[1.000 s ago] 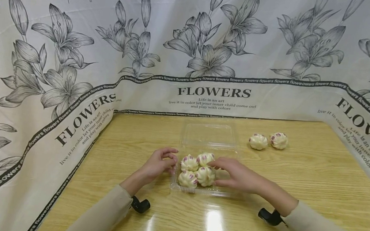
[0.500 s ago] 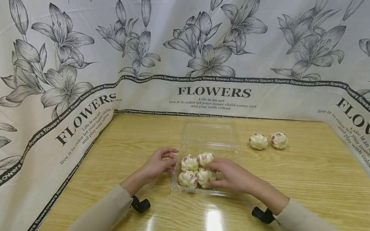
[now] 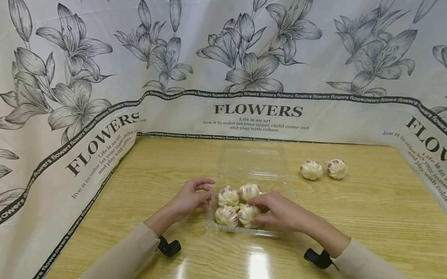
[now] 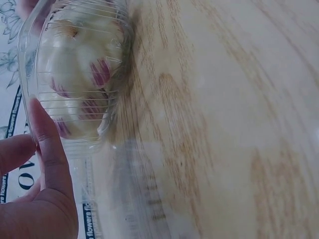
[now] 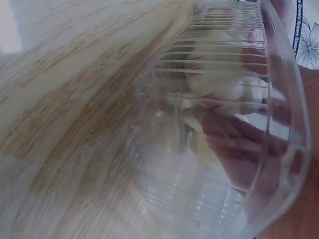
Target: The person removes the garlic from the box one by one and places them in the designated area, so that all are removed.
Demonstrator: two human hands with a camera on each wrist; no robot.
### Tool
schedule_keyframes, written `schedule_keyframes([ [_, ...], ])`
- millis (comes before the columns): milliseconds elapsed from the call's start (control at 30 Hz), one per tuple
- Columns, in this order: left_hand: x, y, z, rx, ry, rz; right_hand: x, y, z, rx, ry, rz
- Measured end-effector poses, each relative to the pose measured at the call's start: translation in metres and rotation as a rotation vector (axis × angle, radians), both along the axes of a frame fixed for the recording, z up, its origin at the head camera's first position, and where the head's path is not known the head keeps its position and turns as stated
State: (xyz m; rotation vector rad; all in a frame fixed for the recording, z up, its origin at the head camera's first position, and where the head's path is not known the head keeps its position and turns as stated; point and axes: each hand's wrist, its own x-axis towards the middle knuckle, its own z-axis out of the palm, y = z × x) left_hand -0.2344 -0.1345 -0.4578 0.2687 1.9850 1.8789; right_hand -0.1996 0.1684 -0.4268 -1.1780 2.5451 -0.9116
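A clear plastic clamshell container (image 3: 235, 230) lies with its lid (image 3: 251, 162) folded back, and several cream garlic bulbs with purple streaks sit in its left and middle part. My left hand (image 3: 189, 198) pinches the container's left rim between thumb and index finger; the left wrist view shows the rim between them. My right hand (image 3: 285, 213) reaches into the container, its thumb and fingers curled round the front-right garlic bulb (image 3: 248, 214). Through the clear wall in the right wrist view, those fingers (image 5: 224, 139) meet a bulb. Beside them are the back-right bulb (image 3: 249, 190) and the left bulbs (image 3: 228, 196).
Two more garlic bulbs, one left (image 3: 311, 170) and one right (image 3: 336, 168), lie side by side on the wooden table (image 3: 381, 206) at the back right. A flower-printed cloth (image 3: 257, 116) closes off the back and sides. Black cameras hang at both wrists.
My right hand has moved left and closed its thumb and fingers round the front-right garlic bulb. The left hand stays at the container's rim.
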Motion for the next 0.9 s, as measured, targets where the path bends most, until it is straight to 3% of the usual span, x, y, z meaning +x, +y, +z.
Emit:
schedule_keyframes([
  [200,0.0,0.0,0.001,-0.003,-0.009,0.002,0.005,0.006,0.005,-0.012,-0.007,-0.019],
  [600,-0.001,0.001,0.0,0.006,-0.007,-0.003,0.014,0.027,0.026,-0.081,0.06,-0.07],
  [900,-0.002,0.0,0.0,0.005,-0.009,-0.008,0.017,0.049,0.037,-0.073,0.137,-0.138],
])
